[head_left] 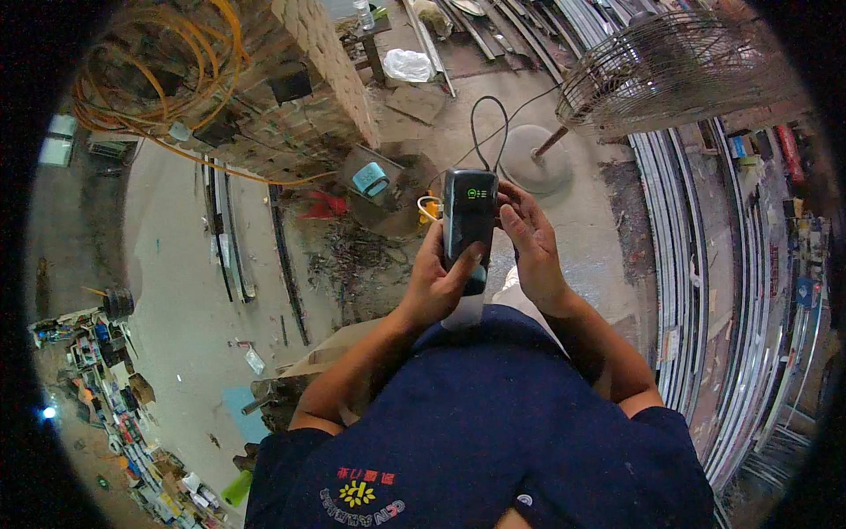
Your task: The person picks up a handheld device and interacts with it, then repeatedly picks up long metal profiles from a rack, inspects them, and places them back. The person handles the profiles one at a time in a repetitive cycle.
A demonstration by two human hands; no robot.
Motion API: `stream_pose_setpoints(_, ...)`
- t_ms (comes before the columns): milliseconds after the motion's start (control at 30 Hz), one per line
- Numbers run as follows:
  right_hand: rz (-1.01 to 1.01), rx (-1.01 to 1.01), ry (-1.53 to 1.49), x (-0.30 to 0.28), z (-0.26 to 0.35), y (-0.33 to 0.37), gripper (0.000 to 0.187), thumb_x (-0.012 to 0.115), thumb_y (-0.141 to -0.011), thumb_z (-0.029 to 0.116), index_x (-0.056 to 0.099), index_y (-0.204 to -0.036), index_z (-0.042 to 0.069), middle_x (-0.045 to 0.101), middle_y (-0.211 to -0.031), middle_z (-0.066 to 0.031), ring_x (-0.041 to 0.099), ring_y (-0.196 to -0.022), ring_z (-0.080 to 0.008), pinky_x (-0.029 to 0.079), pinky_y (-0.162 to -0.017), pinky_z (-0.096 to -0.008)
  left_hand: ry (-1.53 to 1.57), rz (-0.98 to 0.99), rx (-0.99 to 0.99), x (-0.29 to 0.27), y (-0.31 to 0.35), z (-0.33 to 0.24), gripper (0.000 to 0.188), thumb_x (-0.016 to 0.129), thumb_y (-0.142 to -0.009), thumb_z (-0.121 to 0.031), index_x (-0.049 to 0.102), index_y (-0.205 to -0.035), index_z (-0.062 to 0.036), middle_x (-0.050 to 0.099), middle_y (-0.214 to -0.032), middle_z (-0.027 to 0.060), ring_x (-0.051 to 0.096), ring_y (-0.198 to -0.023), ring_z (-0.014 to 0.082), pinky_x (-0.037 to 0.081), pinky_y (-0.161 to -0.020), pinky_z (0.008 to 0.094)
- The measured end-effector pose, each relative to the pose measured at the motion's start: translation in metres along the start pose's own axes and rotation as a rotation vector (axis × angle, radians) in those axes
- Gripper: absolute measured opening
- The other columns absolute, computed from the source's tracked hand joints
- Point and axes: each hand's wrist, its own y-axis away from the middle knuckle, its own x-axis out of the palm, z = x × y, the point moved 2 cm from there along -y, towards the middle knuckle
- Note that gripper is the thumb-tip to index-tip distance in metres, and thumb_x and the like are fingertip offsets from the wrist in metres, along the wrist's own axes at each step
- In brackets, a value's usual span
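In front of my body my left hand (434, 280) is closed around a black power bank (470, 212). It is held upright, with small green figures lit near its top. My left thumb lies across its lower front. A black cable (476, 119) loops up from its top end, and a short white cable (426, 204) bends out on its left side. Beside its right edge is my right hand (535, 251), fingers stretched and thumb apart. Its fingertips reach the device's edge; whether they press on it I cannot tell.
A caged floor fan (652, 79) stands ahead to the right on a round base (533, 159). Long metal profiles (674, 264) lie along the right. A brick pillar (326, 62) carries coiled orange hose (159, 79). A light-blue boxy device (370, 179) sits near it. Clutter (115, 397) lines the left.
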Motion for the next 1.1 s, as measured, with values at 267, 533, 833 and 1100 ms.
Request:
stream_pose_setpoints(267, 0.005, -0.021, 0.132, 0.016, 0.01, 0.005, 0.042, 0.061, -0.095, 0.018, 0.045, -0.129, 0.0, 0.061, -0.111, -0.0083, 0.059, -0.101, -0.0152, 0.047, -0.089, -0.0286, -0.079, -0.034, -0.014, 0.01, 0.009, -0.006, 0.036, 0.063, -0.093, -0.016, 0.043, -0.12, -0.003, 0.059, -0.099, 0.0055, 0.057, -0.088, 0.013, 0.048, -0.077, 0.0277)
stream_pose_setpoints(533, -0.226, -0.164, 0.739, 0.031, 0.003, -0.004, 0.064, 0.071, -0.08, 0.033, 0.042, -0.124, -0.003, 0.065, -0.091, -0.0204, 0.068, -0.079, -0.0338, 0.054, -0.071, -0.0399, -0.439, -0.118, 0.307, 0.01, 0.008, 0.024, 0.048, 0.065, -0.086, -0.01, 0.04, -0.126, -0.001, 0.055, -0.114, 0.0121, 0.056, -0.103, 0.0206, 0.048, -0.086, 0.0309)
stream_pose_setpoints(833, -0.219, -0.236, 0.804, 0.036, -0.003, -0.006, 0.068, 0.07, -0.075, 0.035, 0.042, -0.125, -0.002, 0.066, -0.091, -0.0213, 0.068, -0.079, -0.0383, 0.054, -0.071, -0.0453, -0.554, -0.135, 0.451, 0.011, 0.009, 0.036, 0.051, 0.055, -0.092, -0.011, 0.035, -0.137, -0.0021, 0.049, -0.126, 0.0101, 0.052, -0.115, 0.0204, 0.046, -0.093, 0.0303)
stream_pose_setpoints(1100, -0.044, -0.253, 0.588, 0.032, 0.012, -0.003, 0.061, 0.073, -0.082, 0.024, 0.042, -0.13, 0.002, 0.065, -0.101, -0.0164, 0.067, -0.091, -0.0267, 0.053, -0.079, -0.0367, -0.006, -0.059, 0.151, 0.012, 0.017, 0.016, 0.044, 0.059, -0.094, -0.016, 0.037, -0.13, -0.002, 0.055, -0.112, 0.0094, 0.059, -0.099, 0.018, 0.049, -0.085, 0.029)
